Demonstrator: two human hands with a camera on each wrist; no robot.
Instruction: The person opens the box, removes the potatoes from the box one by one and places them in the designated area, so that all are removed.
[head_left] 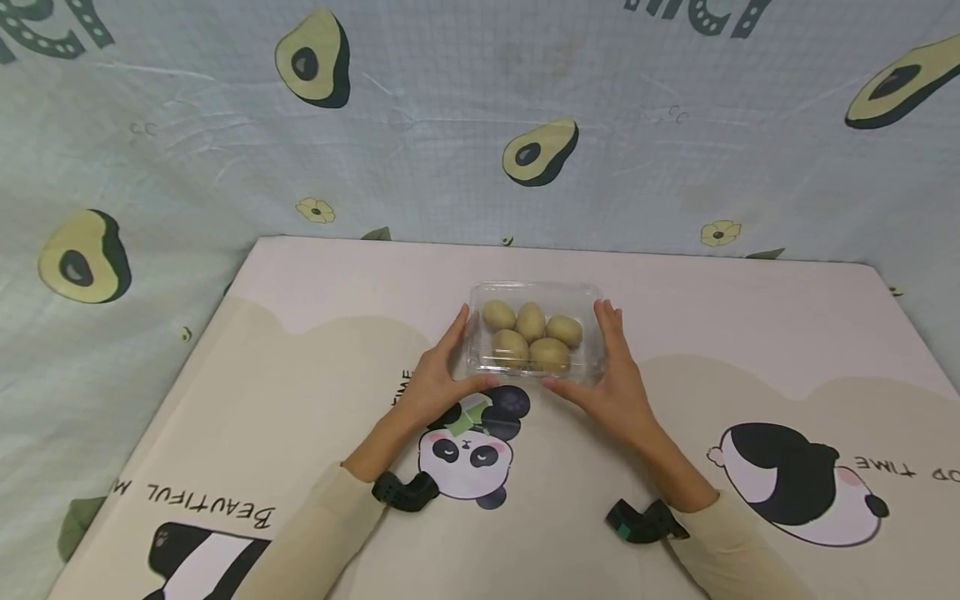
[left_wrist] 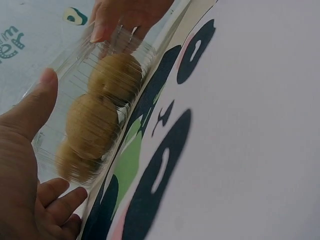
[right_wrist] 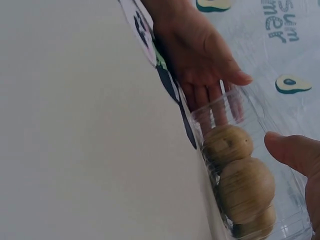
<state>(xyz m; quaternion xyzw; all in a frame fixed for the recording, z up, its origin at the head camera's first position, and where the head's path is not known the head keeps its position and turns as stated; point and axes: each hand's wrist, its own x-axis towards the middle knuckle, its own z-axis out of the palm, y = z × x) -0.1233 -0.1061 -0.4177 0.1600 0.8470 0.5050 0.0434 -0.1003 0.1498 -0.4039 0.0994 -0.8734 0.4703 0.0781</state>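
Observation:
A clear plastic box [head_left: 536,292] with ribbed walls sits on the table, with several small brownish-yellow potatoes [head_left: 531,322] inside. My left hand [head_left: 438,382] lies along its left end, the fingers extended by that side and the thumb at the front edge. Around the right front corner spreads my right hand [head_left: 617,392], fingers up the right side, thumb along the front. Through the box wall, the left hand's fingers [right_wrist: 217,102] show nearly straight in the right wrist view. From the left wrist, the potatoes [left_wrist: 92,125] appear bunched against the ribbed wall.
The table [head_left: 360,283] has a pink and beige cover printed with pandas and lettering. Behind it hangs a pale cloth [head_left: 420,167] with avocado prints. Black wrist devices [head_left: 408,492] sit near both sleeve cuffs.

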